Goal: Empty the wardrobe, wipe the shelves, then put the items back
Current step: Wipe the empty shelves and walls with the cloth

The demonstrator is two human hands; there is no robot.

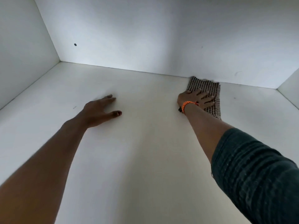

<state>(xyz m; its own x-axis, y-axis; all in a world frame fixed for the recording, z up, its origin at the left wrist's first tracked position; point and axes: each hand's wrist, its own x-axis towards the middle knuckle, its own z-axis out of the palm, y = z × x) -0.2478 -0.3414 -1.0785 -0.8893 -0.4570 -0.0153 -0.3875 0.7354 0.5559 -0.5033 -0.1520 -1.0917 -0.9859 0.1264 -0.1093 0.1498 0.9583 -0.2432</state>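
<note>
A white wardrobe shelf (145, 143) fills the view with nothing stored on it. A brown-and-white checked cloth (205, 85) lies flat at the back right, its far edge against the back wall. My right hand (196, 98) presses down on the cloth with fingers spread; an orange braided band circles the wrist. My left hand (101, 110) rests flat on the bare shelf to the left of centre, fingers apart, holding nothing.
The white back wall (161, 38) has a small dark hole (75, 44) at the left. The left side wall (21, 54) and the right side wall (291, 91) close in the compartment. A dark ribbed sleeve (258, 175) covers my right upper arm.
</note>
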